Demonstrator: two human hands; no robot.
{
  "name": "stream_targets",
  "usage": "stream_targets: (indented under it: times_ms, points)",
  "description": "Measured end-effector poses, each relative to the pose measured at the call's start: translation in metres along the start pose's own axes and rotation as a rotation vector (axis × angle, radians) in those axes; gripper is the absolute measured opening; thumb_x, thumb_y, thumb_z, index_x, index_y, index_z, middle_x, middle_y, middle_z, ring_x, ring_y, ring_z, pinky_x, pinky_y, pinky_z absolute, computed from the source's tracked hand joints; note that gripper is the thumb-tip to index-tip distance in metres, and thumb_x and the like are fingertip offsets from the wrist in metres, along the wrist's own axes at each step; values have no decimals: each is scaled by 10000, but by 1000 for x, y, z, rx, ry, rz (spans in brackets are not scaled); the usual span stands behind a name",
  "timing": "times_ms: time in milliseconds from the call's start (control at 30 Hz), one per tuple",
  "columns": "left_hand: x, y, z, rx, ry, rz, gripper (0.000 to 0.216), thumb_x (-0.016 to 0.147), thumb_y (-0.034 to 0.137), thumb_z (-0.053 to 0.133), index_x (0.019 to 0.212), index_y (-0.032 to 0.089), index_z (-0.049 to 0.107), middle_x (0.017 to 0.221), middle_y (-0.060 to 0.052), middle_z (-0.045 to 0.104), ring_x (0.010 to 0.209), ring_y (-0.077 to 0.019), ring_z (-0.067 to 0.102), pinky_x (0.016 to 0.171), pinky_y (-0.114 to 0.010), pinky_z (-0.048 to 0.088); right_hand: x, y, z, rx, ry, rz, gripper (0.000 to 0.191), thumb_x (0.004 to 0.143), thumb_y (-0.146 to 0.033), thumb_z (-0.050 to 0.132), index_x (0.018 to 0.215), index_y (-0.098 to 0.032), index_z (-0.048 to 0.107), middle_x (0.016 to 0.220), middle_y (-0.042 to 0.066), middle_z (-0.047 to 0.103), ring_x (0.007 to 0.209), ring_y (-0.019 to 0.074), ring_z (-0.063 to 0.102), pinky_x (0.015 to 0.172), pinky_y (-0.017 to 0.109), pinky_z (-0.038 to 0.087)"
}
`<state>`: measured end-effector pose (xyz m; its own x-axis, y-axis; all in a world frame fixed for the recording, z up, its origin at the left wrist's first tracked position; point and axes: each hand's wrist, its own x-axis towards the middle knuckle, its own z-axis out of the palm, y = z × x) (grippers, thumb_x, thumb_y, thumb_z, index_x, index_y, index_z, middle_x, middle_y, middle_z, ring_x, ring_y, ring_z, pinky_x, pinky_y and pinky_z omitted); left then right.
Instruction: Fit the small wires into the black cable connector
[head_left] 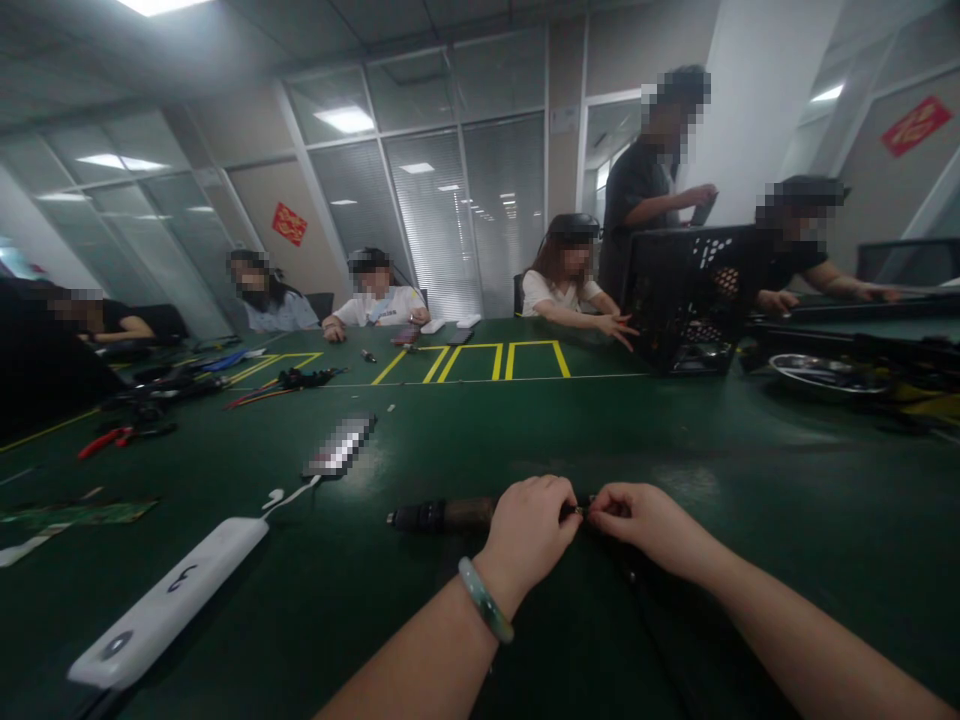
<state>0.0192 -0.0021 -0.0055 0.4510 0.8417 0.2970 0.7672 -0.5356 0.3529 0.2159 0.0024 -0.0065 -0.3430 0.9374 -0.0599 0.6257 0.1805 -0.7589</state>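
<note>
A dark, brownish electric screwdriver (465, 514) lies on the green table, its tip pointing left. My left hand (529, 530), with a green bangle (486, 600) on the wrist, is closed over the tool's rear part, thumb and index finger curled at its end. Right beside it, my right hand (637, 520) pinches something tiny at the tool's back end, with a small brassy glint between the two hands. The fingers hide what exactly it is. Below the right hand a dark cord (637, 590) runs toward me.
To the left lie a white power strip (180, 600), a phone (341, 447), a circuit board (82, 513) and red-handled pliers (112, 438). Farther back are yellow tape outlines (510, 360), a black computer case (686, 300), a metal bowl (829, 375) and several people around the table.
</note>
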Motion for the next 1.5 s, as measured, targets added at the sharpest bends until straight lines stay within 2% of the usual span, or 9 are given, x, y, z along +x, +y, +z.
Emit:
stream_targets:
  times_ms: [100, 233, 433, 767, 1267, 1500]
  points:
    - [0, 0, 0, -5, -5, 40, 41, 848, 220, 590, 887, 233, 590, 939, 23, 624, 880, -174, 558, 799, -327, 433, 1, 2, 1, 6, -7, -2, 201, 838, -358, 566, 839, -197, 686, 774, 7, 704, 707, 170, 627, 604, 244, 425]
    - [-1, 1, 0, -22, -6, 49, 95, 847, 199, 581, 930, 243, 588, 974, 25, 627, 913, -175, 558, 849, -342, 424, 1, 3, 1, 11, -6, 1, 212, 836, -367, 567, 840, -191, 684, 750, 4, 689, 676, 161, 610, 585, 237, 416]
    - [-2, 0, -1, -54, 7, -10, 123, 822, 267, 625, 929, 225, 583, 950, 5, 628, 884, -185, 570, 815, -339, 443, -1, 4, 0, 50, -8, -9, 204, 837, -365, 575, 847, -192, 682, 785, 2, 691, 719, 163, 614, 610, 235, 423]
    - [1, -3, 5, -17, 12, 42, 101, 817, 273, 666, 891, 238, 609, 987, 19, 641, 936, -188, 565, 857, -350, 421, 2, 6, 0, 19, 8, -29, 185, 840, -349, 582, 837, -189, 677, 772, 11, 694, 706, 166, 623, 598, 236, 420]
    - [-2, -3, 0, -45, -6, 21, 137, 837, 239, 609, 974, 237, 597, 1019, 9, 634, 947, -184, 568, 873, -358, 437, 2, 4, 2, -10, -19, -14, 181, 842, -368, 590, 858, -223, 696, 796, -7, 708, 713, 164, 634, 606, 239, 422]
    - [-1, -3, 1, -29, -1, 55, 61, 846, 225, 596, 905, 237, 608, 1034, 14, 641, 958, -184, 573, 899, -356, 430, 1, 2, 1, -9, -23, -5, 189, 846, -363, 575, 865, -220, 696, 793, -6, 704, 711, 163, 626, 601, 237, 411]
